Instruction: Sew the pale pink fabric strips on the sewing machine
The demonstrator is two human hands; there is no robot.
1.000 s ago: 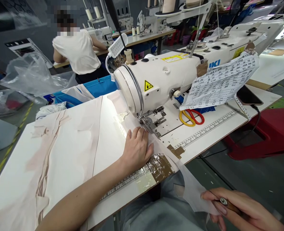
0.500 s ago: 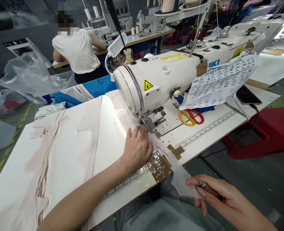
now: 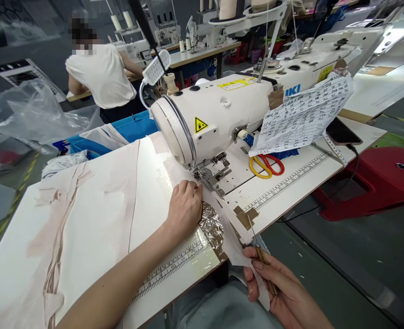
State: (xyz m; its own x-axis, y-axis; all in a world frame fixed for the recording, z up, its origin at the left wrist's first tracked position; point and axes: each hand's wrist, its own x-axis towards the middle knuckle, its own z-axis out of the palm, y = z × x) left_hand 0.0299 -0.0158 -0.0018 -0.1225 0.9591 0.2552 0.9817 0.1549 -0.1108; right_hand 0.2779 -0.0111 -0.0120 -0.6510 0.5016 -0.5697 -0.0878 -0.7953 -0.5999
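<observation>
My left hand [image 3: 185,204] rests on the white table just in front of the sewing machine's [image 3: 218,105] presser foot, its fingers curled on a thin pale fabric piece [image 3: 232,244]. That fabric runs from the needle area down over the table's front edge. Below the edge, my right hand [image 3: 273,285] is closed around the wooden handle of an awl [image 3: 261,256], whose thin metal point sticks upward. The fabric's lower end passes between the fingers of this same hand. Where the left fingertips meet the cloth is partly hidden.
Yellow-and-red-handled scissors [image 3: 260,167] lie right of the needle area. A handwritten paper [image 3: 301,116] hangs on the machine, near a phone [image 3: 343,131]. Pale pink fabric [image 3: 60,242] spreads across the left. A red stool [image 3: 376,183] stands right; another person [image 3: 101,77] sits ahead.
My right hand has moved left and closer to the table edge, and the awl now points upward. My left hand's fingers have curled in more. The whole view has shifted slightly.
</observation>
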